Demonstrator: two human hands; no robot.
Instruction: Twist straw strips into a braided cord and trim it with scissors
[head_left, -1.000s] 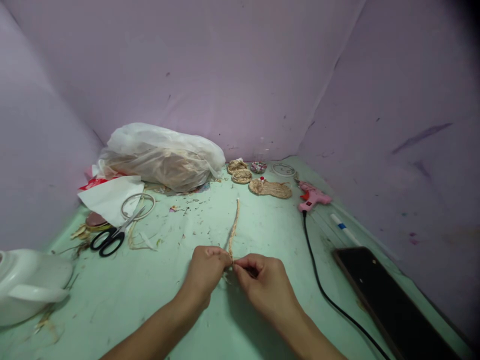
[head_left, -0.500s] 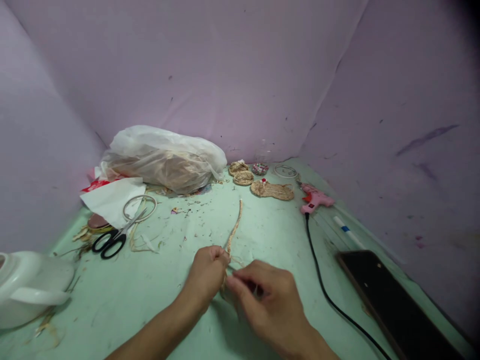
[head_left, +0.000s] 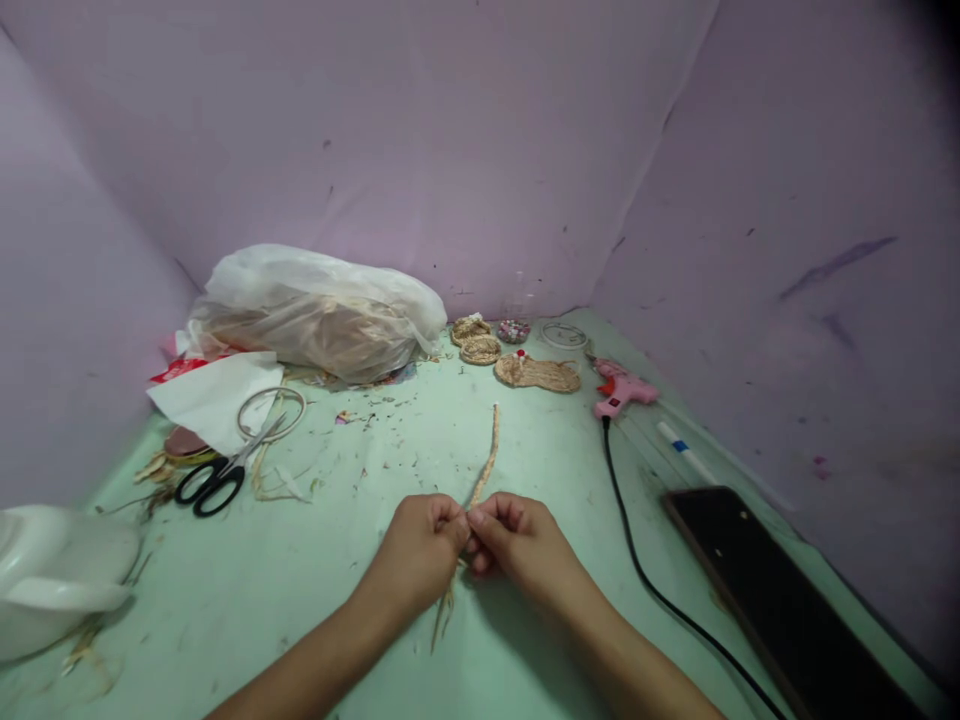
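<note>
A thin tan straw braid (head_left: pixel 490 455) stretches away from me over the green tabletop (head_left: pixel 337 600), its far end near the middle. My left hand (head_left: pixel 426 545) pinches the braid's near end. Close against it, my right hand (head_left: pixel 517 540) is closed in a pinch on the same spot, fingertips touching the left ones. Loose straw strands (head_left: pixel 442 615) hang below the hands toward me. The exact hold between the fingertips is hidden.
On the left are black-handled scissors (head_left: pixel 217 482), a ring (head_left: pixel 271 412), white paper (head_left: pixel 217 395) and a white jug (head_left: pixel 64 580). A plastic bag (head_left: pixel 315 310) stands behind. Small woven soles (head_left: pixel 538 373), a pink glue gun (head_left: pixel 622 388), its black cord (head_left: pixel 637 560) and a phone (head_left: pixel 780 600) lie right.
My right hand has moved up and left to meet the left fingertips. The braid's far end has swung slightly right, and the loose strands now show below the hands.
</note>
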